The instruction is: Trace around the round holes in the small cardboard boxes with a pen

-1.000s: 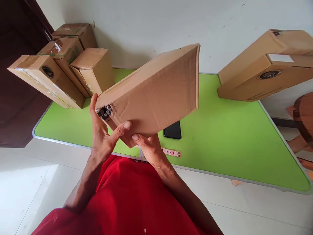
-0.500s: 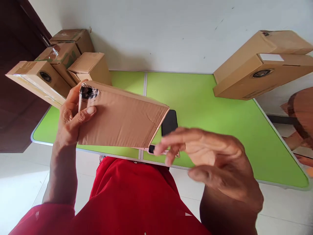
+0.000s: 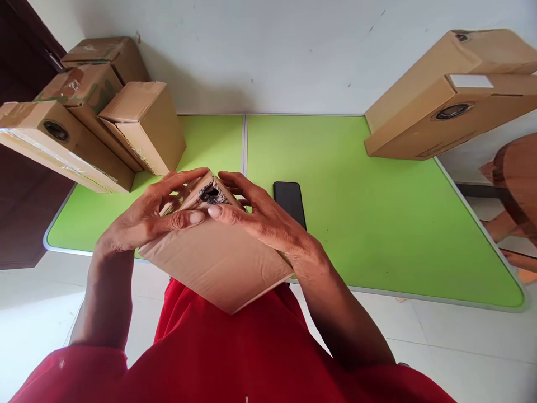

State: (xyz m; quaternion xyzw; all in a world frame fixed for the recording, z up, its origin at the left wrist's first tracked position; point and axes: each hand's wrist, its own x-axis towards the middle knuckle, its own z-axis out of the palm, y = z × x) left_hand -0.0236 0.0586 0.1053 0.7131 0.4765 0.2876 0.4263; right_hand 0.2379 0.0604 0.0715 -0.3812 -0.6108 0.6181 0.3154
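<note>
A brown cardboard box [image 3: 222, 257] is held tilted in front of my red shirt, one corner pointing away from me. That far corner has a torn, blackened hole. My left hand [image 3: 163, 212] grips the box on the left of the hole, thumb on the near face and fingers over the far edge. On the right of the hole my right hand [image 3: 260, 215] holds it the same way. Both thumb tips nearly meet just below the damaged corner. The box hides part of the table's front edge.
The green folding table [image 3: 403, 240] has a black phone [image 3: 289, 202] lying on it. Several cardboard boxes [image 3: 146, 123] stand at the back left. Two larger cartons [image 3: 419, 126] lean at the back right by the wall. A brown wooden stool [image 3: 520, 179] is beyond the right edge.
My right hand has come leftward from open air onto the box. The box has been turned so its damaged corner faces away, and it has moved nearer my body.
</note>
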